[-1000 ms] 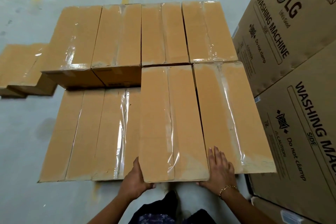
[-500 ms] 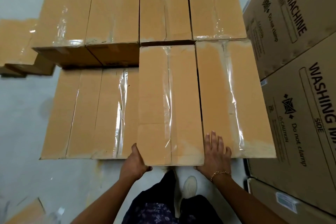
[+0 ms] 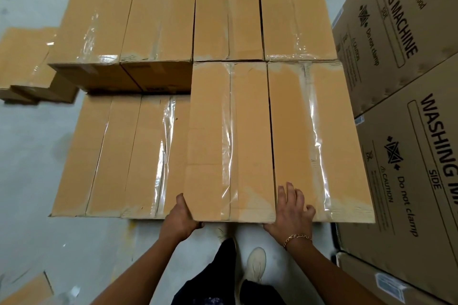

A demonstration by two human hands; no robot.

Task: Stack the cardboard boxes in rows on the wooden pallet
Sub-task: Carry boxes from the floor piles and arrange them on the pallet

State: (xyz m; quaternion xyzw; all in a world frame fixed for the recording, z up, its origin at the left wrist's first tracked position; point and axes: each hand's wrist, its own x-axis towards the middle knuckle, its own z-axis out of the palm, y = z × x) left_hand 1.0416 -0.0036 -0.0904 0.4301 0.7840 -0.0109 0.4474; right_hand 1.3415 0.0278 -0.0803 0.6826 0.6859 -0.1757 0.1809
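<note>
A long taped cardboard box (image 3: 230, 141) lies on the upper layer of the stack, next to another upper box (image 3: 314, 136) on its right. My left hand (image 3: 182, 218) grips its near left corner, thumb on the side and fingers under the edge. My right hand (image 3: 291, 208) holds the near right corner, fingers spread flat over the neighbouring box's top. Several boxes (image 3: 158, 12) fill the far row. Two lower boxes (image 3: 116, 156) lie to the left, one layer down. The stack hides the pallet.
Tall washing machine cartons (image 3: 406, 96) stand close along the right. More flat boxes (image 3: 24, 62) lie on the grey floor at the left, and a cardboard piece (image 3: 22, 290) at bottom left. My shoes (image 3: 255, 262) are just below the stack's near edge.
The box between my hands has slid away from me until its far end meets the back row. The view has moved closer and tilted down. Both hands stay at its near corners.
</note>
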